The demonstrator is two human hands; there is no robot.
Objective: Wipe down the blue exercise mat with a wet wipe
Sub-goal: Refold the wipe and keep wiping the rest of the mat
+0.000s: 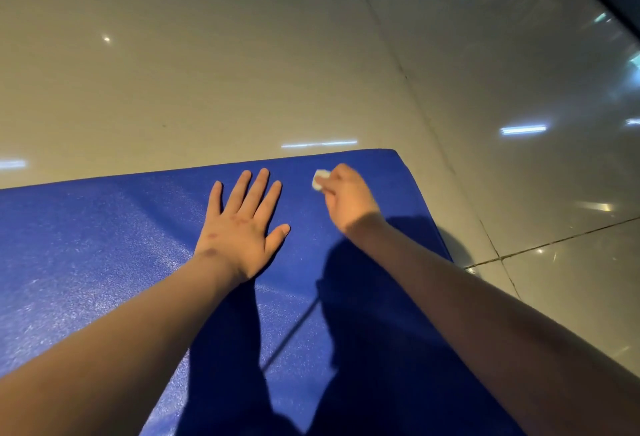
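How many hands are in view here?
2. The left hand lies flat on the blue mat, fingers spread; the right hand, to its right near the far corner, grips a white wipe.

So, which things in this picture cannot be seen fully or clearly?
1. The blue padded exercise mat: head view, cut off at left and bottom edges; the flat left hand and forearms cover parts.
2. The small white wet wipe: head view, mostly hidden by the gripping right hand; contact with the mat unclear.
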